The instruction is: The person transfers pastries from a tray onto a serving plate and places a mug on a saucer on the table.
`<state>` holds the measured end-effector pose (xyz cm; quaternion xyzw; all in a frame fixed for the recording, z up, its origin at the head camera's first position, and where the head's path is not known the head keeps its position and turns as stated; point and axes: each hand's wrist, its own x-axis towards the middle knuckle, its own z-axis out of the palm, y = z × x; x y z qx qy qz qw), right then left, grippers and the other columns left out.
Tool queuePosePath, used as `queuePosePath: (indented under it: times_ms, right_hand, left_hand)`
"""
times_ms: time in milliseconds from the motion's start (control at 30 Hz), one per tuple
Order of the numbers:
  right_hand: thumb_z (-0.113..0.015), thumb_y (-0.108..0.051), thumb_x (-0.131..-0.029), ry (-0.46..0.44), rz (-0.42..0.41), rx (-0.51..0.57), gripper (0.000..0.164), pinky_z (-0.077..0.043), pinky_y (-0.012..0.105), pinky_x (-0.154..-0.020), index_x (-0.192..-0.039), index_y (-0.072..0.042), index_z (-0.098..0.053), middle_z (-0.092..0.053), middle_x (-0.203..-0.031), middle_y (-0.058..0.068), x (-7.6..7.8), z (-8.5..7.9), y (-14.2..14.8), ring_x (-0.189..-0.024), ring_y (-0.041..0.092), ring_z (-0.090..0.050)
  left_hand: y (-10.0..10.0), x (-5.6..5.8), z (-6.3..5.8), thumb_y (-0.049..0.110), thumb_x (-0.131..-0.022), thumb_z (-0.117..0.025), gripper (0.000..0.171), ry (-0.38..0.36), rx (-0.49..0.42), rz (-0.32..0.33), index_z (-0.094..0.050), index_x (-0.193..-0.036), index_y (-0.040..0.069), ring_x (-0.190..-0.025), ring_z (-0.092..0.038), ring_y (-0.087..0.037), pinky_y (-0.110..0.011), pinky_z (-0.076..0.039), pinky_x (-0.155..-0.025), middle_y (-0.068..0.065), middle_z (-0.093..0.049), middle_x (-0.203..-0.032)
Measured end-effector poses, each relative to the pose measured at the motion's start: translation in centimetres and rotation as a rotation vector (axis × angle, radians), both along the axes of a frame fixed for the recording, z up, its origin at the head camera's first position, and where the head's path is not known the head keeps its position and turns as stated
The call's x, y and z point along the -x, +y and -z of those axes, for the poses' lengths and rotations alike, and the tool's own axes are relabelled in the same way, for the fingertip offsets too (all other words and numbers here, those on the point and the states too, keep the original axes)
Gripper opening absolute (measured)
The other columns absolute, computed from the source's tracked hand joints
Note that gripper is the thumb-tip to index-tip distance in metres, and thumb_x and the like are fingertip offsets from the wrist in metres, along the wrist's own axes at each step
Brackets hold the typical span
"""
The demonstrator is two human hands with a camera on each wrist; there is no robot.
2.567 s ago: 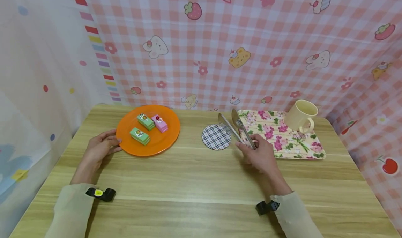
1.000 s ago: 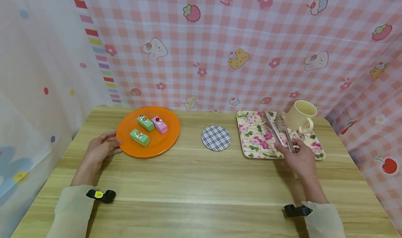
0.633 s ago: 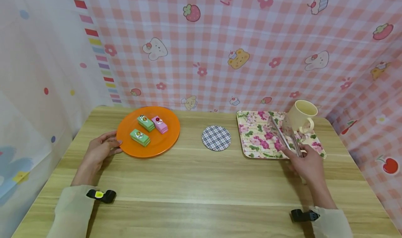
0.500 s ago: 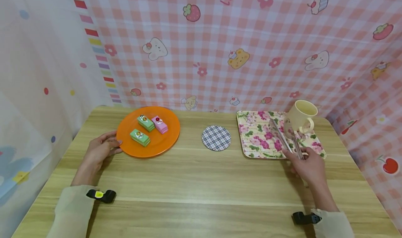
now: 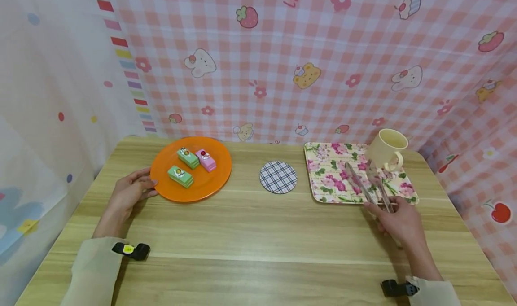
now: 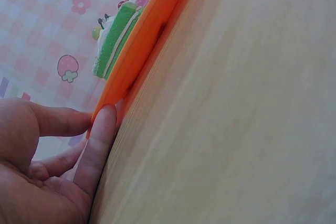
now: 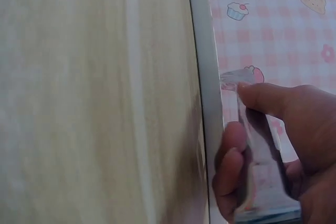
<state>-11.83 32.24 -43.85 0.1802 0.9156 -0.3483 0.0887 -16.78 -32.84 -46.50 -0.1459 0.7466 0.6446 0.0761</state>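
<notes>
My left hand (image 5: 127, 194) pinches the left rim of an orange plate (image 5: 212, 182), with fingers at its edge in the left wrist view. On the plate lie two green cake slices (image 5: 180, 177) and a pink one (image 5: 206, 159), all decorated on top. My right hand (image 5: 400, 220) grips a pair of metal tongs (image 5: 359, 180) near the front edge of a floral tray (image 5: 323, 191). The tongs' arms are spread and point away over the tray, with nothing between them. In the right wrist view, thumb and fingers wrap round the tongs (image 7: 262, 166).
A cream mug (image 5: 385, 149) stands at the tray's back right corner. Between plate and tray lies a round checked coaster (image 5: 278, 177). The wooden table (image 5: 250, 234) ends at a pink gingham curtain (image 5: 258, 63) at the back.
My right hand has carried the tongs rightward from beside the coaster to the tray's right half. Lately it has drawn slightly nearer and lower. The left hand and plate have not moved.
</notes>
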Motion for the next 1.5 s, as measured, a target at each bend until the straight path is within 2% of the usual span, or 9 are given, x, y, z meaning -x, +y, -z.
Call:
queuePosePath:
  times_ms: [200, 367, 467, 567, 667, 867, 1067, 1267, 1500]
  right_hand:
    - [-0.061, -0.077, -0.087, -0.047, -0.050, -0.031, 0.110, -0.049, 0.031, -0.053, -0.148, 0.010, -0.031, -0.070, -0.079, 0.008, -0.2, -0.1, 0.0, -0.067, 0.019, -0.067]
    - [-0.063, -0.071, -0.089, -0.038, -0.055, -0.032, 0.110, -0.051, 0.032, -0.054, -0.153, 0.010, -0.025, -0.067, -0.090, 0.011, -0.6, 0.0, -0.2, -0.072, 0.021, -0.066]
    - [-0.062, -0.070, -0.091, -0.018, -0.073, -0.081, 0.108, -0.050, 0.030, -0.059, -0.153, 0.011, -0.025, -0.064, -0.103, 0.020, -0.8, -0.1, -0.3, -0.086, 0.029, -0.064]
    - [-0.060, -0.071, -0.091, -0.018, -0.074, -0.137, 0.107, -0.052, 0.036, -0.069, -0.150, 0.012, -0.029, -0.057, -0.122, 0.034, -0.9, -0.2, -0.2, -0.104, 0.042, -0.059]
    - [-0.060, -0.071, -0.091, -0.021, -0.068, -0.177, 0.104, -0.052, 0.040, -0.073, -0.147, 0.013, -0.034, -0.052, -0.131, 0.041, -1.0, -0.3, -0.2, -0.113, 0.049, -0.056]
    - [-0.062, -0.071, -0.090, -0.011, -0.069, -0.223, 0.096, -0.045, 0.030, -0.059, -0.136, 0.012, -0.043, -0.061, -0.114, 0.035, -1.2, -0.4, -0.3, -0.094, 0.040, -0.060]
    - [-0.061, -0.073, -0.089, -0.028, -0.079, -0.231, 0.098, -0.044, 0.030, -0.059, -0.137, 0.011, -0.043, -0.062, -0.110, 0.031, -1.3, -0.7, -0.2, -0.092, 0.038, -0.059]
    - [-0.057, -0.075, -0.090, -0.056, -0.107, -0.210, 0.105, -0.051, 0.036, -0.068, -0.146, 0.012, -0.035, -0.060, -0.119, 0.034, -1.3, -1.4, 0.3, -0.100, 0.041, -0.061]
    - [-0.055, -0.074, -0.092, -0.048, -0.133, -0.169, 0.104, -0.057, 0.049, -0.081, -0.151, 0.008, -0.031, -0.055, -0.135, 0.038, -1.4, -2.0, 0.2, -0.114, 0.049, -0.061]
  left_hand:
    - [0.0, 0.0, 0.0, 0.005, -0.102, -0.059, 0.068, -0.003, 0.002, -0.002, -0.026, -0.162, 0.001, -0.086, -0.069, 0.000, -0.021, -0.064, -0.083, 0.014, -0.064, -0.100]
    - [0.0, 0.1, 0.1, 0.007, -0.103, -0.059, 0.068, -0.004, 0.004, -0.002, -0.026, -0.162, 0.001, -0.087, -0.069, 0.000, -0.021, -0.064, -0.083, 0.013, -0.064, -0.102]
    - [0.0, 0.1, 0.1, 0.007, -0.103, -0.059, 0.068, -0.005, 0.005, -0.004, -0.026, -0.162, 0.001, -0.087, -0.069, 0.000, -0.021, -0.064, -0.083, 0.013, -0.064, -0.102]
    - [0.0, 0.1, 0.1, 0.007, -0.102, -0.059, 0.067, -0.002, 0.004, -0.006, -0.027, -0.161, 0.001, -0.087, -0.069, 0.000, -0.021, -0.064, -0.083, 0.013, -0.064, -0.101]
    - [0.0, 0.2, 0.1, 0.006, -0.102, -0.059, 0.068, 0.001, 0.002, -0.008, -0.027, -0.161, 0.001, -0.087, -0.069, 0.001, -0.021, -0.064, -0.083, 0.014, -0.065, -0.100]
    - [0.0, 0.2, 0.1, 0.005, -0.102, -0.059, 0.068, 0.005, -0.010, -0.011, -0.027, -0.161, 0.000, -0.085, -0.070, 0.000, -0.021, -0.064, -0.082, 0.016, -0.066, -0.097]
    - [0.0, 0.2, 0.2, 0.004, -0.102, -0.059, 0.068, 0.008, -0.012, -0.006, -0.026, -0.161, 0.000, -0.085, -0.070, 0.000, -0.021, -0.064, -0.082, 0.015, -0.066, -0.098]
    - [0.1, 0.3, 0.2, 0.008, -0.103, -0.058, 0.067, 0.003, 0.007, 0.003, -0.025, -0.162, 0.002, -0.088, -0.070, 0.001, -0.021, -0.064, -0.084, 0.013, -0.063, -0.105]
    - [0.2, 0.0, -0.2, 0.007, -0.103, -0.058, 0.067, -0.004, 0.015, -0.012, -0.027, -0.161, 0.000, -0.085, -0.070, 0.000, -0.022, -0.064, -0.082, 0.015, -0.065, -0.099]
